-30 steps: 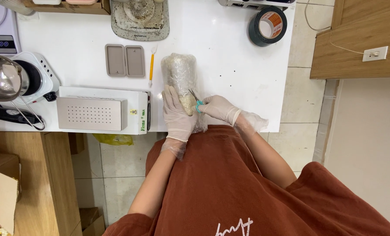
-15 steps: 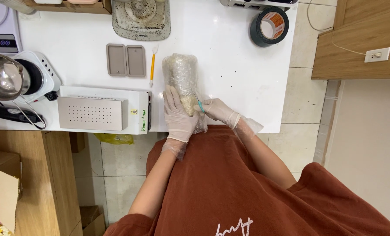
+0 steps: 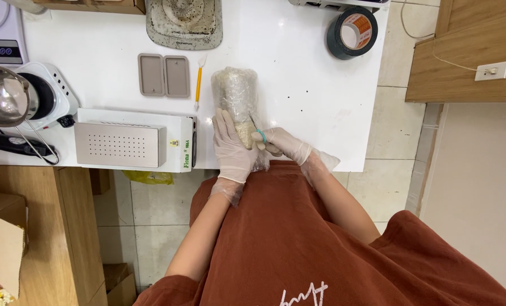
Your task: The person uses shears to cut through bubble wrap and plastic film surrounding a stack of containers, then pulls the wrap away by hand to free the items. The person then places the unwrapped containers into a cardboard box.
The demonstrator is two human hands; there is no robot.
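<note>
1. Lying on the white desk, a clear plastic bag packed with pale grainy matter is seen from above, its long axis running away from the person, its near end at the desk's front edge.
2. The bag is placed straight ahead of both gloved hands; its near end is flanked by the left hand on one side and the right hand on the other.
3. The left hand is laid flat along the bag's near left side, fingers extended and resting on the plastic, so the bag is steadied rather than gripped.
4. The right hand is closed around small scissors with a teal handle; the thin blades are pointed up and away, and their tips are held at the bag's right flank. Whether the blades have entered the plastic cannot be told.
5. Of the two, the left hand is set further up the bag; the right is kept at its lower corner.
6. Just left of the bag, a yellow-handled spatula and a grey two-cell mould are laid; a white box-shaped machine is stood beside the left hand, and a tape roll is set well apart at the far right.
</note>
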